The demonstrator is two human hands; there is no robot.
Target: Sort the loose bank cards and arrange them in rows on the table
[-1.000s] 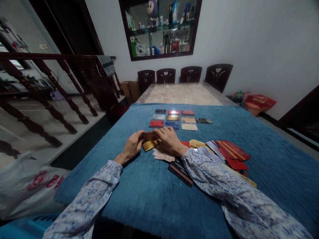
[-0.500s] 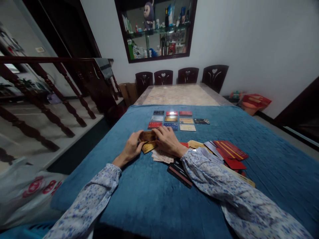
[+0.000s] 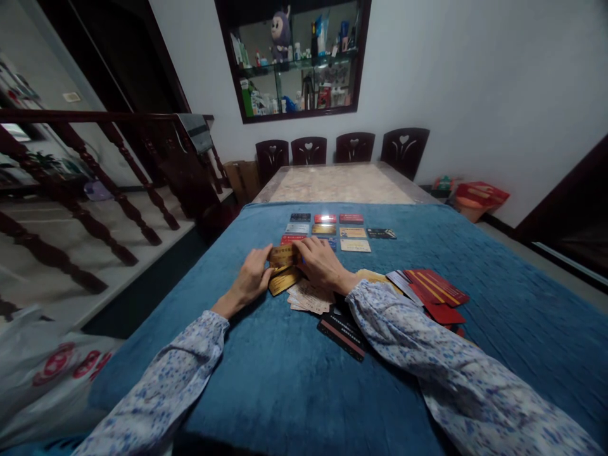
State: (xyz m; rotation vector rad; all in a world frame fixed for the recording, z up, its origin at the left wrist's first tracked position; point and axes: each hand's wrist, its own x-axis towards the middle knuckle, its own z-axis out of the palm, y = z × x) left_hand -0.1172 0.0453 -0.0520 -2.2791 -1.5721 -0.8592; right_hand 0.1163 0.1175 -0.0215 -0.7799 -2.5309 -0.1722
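Between my two hands a gold card [image 3: 284,254] stands raised over the blue cloth. My left hand [image 3: 250,273] pinches its left edge with thumb and fingers. On its right edge the fingers of my right hand [image 3: 323,261] are closed; the thumb there is hidden. Just below lies another gold card [image 3: 284,280], flat and slightly turned. A fan of pale cards [image 3: 310,297] sits under my right wrist, with a black card [image 3: 341,335] nearer to me. Beyond my hands are rows of cards, among them a red card [image 3: 291,240] partly covered by my fingers.
Red cards [image 3: 437,288] and yellow ones [image 3: 377,277] lie in a loose pile by my right forearm. A blue cloth [image 3: 266,367] covers the near table. Several dark chairs [image 3: 355,147] line the far end. A white plastic bag [image 3: 52,373] stands at left.
The gold card is lifted and tilted a little more, so more of its face shows. Both hands stay on it. The view has shifted slightly.
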